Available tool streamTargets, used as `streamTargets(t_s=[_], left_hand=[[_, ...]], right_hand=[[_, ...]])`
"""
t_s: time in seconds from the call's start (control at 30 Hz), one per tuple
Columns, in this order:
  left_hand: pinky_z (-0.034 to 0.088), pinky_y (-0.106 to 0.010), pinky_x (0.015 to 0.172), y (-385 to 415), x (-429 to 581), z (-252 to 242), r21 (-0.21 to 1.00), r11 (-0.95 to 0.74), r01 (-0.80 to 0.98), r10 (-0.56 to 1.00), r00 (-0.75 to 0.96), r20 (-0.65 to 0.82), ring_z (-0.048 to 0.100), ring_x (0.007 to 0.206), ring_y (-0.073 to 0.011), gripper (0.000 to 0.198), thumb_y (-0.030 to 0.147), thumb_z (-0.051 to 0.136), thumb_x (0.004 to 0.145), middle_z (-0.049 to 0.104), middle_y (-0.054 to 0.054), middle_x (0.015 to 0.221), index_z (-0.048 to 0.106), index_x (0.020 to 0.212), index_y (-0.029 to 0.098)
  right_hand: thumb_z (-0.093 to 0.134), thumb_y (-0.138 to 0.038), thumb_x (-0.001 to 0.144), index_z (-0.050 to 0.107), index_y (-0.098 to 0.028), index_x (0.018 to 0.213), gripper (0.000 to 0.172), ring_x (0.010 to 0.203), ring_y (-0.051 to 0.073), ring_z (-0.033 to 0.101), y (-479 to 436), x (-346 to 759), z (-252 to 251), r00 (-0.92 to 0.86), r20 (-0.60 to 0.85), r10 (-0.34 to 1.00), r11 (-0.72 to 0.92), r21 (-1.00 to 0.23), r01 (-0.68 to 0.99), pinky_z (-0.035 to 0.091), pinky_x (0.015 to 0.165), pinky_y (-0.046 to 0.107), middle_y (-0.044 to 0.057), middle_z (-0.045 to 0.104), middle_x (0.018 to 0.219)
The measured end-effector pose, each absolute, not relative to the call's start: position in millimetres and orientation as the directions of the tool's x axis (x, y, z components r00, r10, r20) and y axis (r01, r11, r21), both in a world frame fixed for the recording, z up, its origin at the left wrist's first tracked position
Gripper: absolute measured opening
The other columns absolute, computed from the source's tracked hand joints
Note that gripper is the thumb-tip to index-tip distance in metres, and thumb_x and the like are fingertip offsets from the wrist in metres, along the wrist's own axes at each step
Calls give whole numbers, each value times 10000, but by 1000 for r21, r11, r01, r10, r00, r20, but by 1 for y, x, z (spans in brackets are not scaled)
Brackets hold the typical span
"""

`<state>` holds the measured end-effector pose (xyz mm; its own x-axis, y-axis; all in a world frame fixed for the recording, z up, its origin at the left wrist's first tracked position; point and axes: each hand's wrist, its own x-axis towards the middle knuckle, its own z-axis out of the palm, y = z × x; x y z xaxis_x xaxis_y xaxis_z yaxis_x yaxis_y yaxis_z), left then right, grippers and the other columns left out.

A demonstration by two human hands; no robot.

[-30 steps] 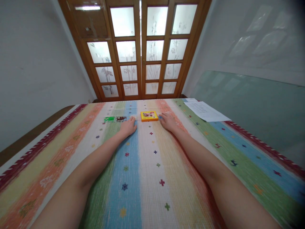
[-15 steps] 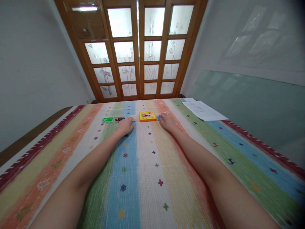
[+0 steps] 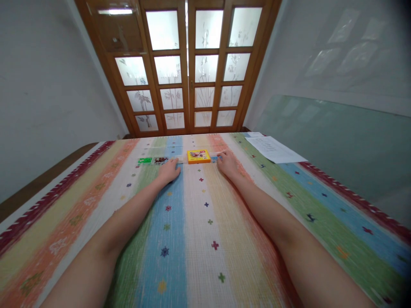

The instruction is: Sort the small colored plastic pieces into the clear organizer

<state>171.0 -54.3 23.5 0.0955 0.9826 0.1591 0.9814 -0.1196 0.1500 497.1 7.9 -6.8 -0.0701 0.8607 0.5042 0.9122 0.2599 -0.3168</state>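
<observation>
Both my forearms stretch out over a striped, colourful cloth [image 3: 199,239]. My left hand [image 3: 168,171] lies flat, fingers apart, its fingertips at the right end of a clear compartment box [image 3: 153,161] holding green and dark small pieces. A yellow box [image 3: 198,156] with a picture on its lid sits between my hands. My right hand [image 3: 227,164] rests palm down just right of it, fingertips touching a small blue thing [image 3: 214,158]. Neither hand holds anything that I can see.
A white printed sheet [image 3: 275,149] lies at the far right of the cloth. A glass panel [image 3: 337,141] leans along the right wall. Wooden doors with frosted panes [image 3: 189,68] stand beyond the far edge.
Both hands stay almost where they were beside the boxes. The view has shifted slightly; nothing was picked up or let go.
</observation>
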Motion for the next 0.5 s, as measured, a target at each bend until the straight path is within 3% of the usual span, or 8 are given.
streamTargets(t_s=[0.33,0.5], left_hand=[[472,-378,1078,-52,167,24,189,-113,975,984,84,154,588,1334,-284,546,404,481,1001,571,-114,1522,495,1514,219],[498,-376,1027,-52,170,29,179,-76,981,987,49,153,644,1257,-283,513,372,479,994,651,-106,1428,511,1488,236]], right_hand=[[480,-263,985,740,-174,1162,327,1153,285,567,10,496,-8,-44,506,862,263,-371,890,472,1035,398,144,647,1217],[488,-267,972,741,-173,1163,330,1146,289,570,12,496,-10,-31,507,862,257,-382,888,473,1035,402,149,654,1207]])
